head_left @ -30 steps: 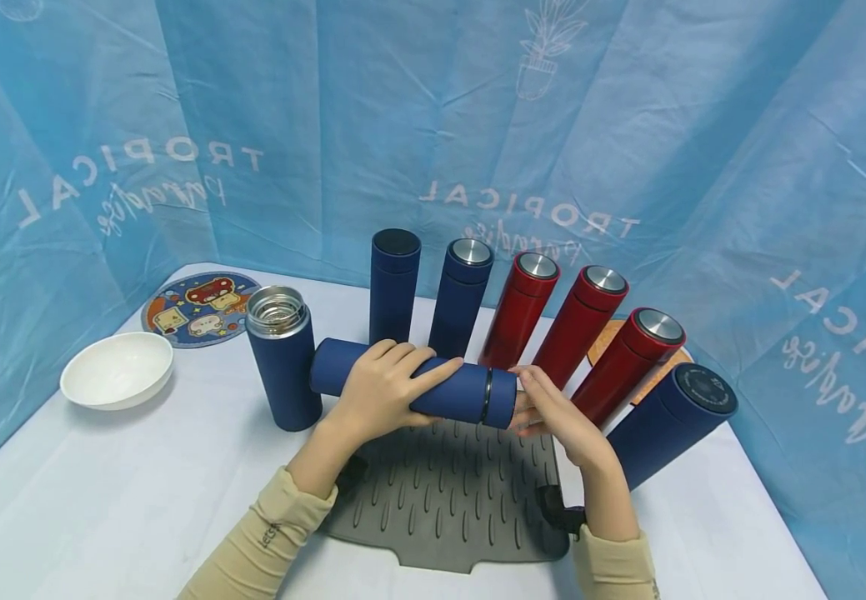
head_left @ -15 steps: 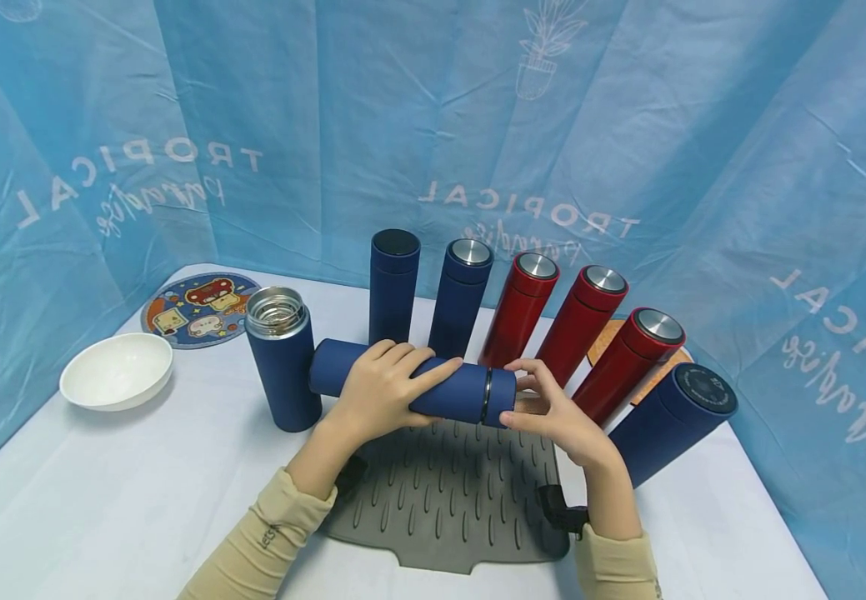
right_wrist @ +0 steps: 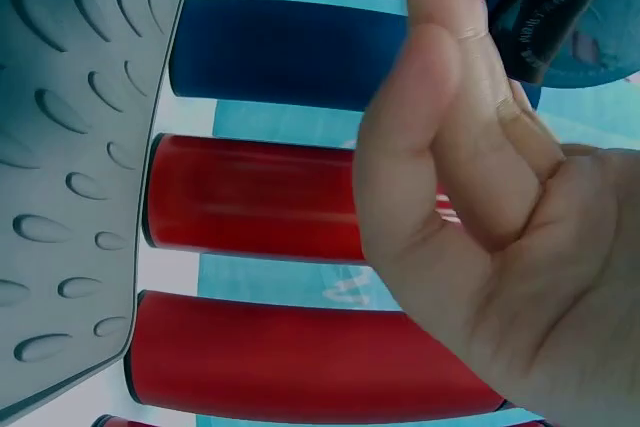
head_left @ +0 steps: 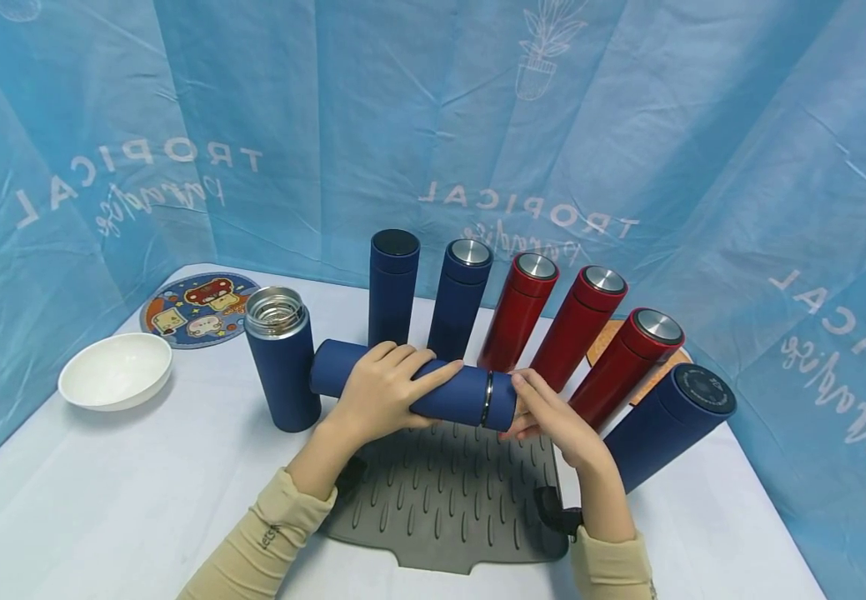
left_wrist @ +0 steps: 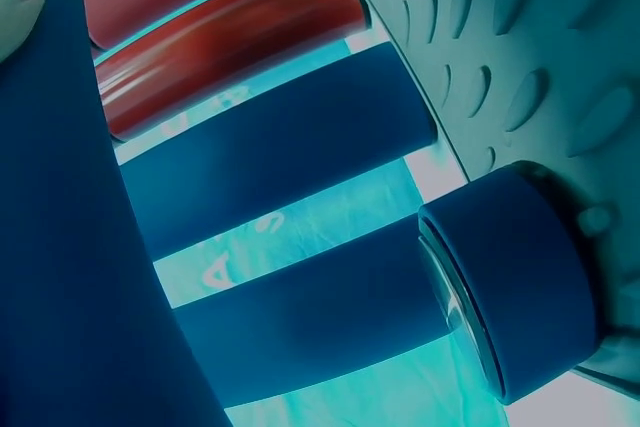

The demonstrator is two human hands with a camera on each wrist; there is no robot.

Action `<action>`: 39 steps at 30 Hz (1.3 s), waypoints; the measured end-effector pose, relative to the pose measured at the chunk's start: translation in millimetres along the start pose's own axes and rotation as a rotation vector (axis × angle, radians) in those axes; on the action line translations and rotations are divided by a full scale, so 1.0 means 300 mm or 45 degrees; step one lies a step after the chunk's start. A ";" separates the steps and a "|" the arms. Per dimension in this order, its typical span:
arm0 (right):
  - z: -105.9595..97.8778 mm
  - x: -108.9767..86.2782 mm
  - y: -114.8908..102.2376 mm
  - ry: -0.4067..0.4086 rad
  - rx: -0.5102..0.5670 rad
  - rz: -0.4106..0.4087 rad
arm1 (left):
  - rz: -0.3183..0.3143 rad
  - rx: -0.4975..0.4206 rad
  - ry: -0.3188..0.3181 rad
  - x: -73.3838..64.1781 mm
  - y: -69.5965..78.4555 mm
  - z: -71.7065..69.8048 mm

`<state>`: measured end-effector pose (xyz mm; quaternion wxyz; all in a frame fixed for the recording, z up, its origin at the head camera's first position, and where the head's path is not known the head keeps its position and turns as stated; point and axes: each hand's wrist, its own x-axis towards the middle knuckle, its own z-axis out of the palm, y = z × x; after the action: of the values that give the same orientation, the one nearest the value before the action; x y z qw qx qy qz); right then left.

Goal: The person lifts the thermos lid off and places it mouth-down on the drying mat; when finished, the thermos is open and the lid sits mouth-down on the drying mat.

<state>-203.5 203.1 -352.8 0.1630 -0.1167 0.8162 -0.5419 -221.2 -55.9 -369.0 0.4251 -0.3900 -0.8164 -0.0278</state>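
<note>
My left hand [head_left: 387, 390] grips the middle of a blue thermos [head_left: 448, 390], which lies nearly level above the grey mat. At its right end, my right hand [head_left: 553, 412] holds the lid [head_left: 502, 402] with bent fingers. A dark ring marks the joint between lid and body. In the right wrist view, the lid's round black end [right_wrist: 580, 22] shows beside the fingers. Left of the held thermos, an open blue thermos [head_left: 282, 375] stands upright, its steel mouth bare. The left wrist view shows a loose blue lid [left_wrist: 530, 287] on the mat, hidden in the head view.
Behind the hands stand two blue thermoses [head_left: 392, 287], several red thermoses [head_left: 518, 312] and, at right, another blue thermos [head_left: 665, 433]. A ridged grey mat [head_left: 440, 508] lies in front. A white bowl [head_left: 113, 375] and a round patterned mat [head_left: 196, 308] are at left.
My right hand turns about the lid end: fingers first folded over it, then spread wide on its edges, now folded again. The left hand and its thermos stay almost still.
</note>
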 end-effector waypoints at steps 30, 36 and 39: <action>0.018 0.007 -0.003 0.018 0.007 0.058 | 0.008 -0.010 0.028 0.000 0.002 0.000; 0.015 0.003 -0.006 -0.002 0.017 0.050 | 0.016 -0.030 0.067 -0.022 -0.006 0.054; 0.006 -0.004 -0.009 -0.021 0.007 0.011 | 0.009 -0.023 0.060 -0.021 -0.004 0.054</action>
<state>-201.6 200.9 -350.9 0.1725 -0.1171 0.8138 -0.5425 -230.7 -54.6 -383.5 0.4408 -0.3959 -0.8044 -0.0430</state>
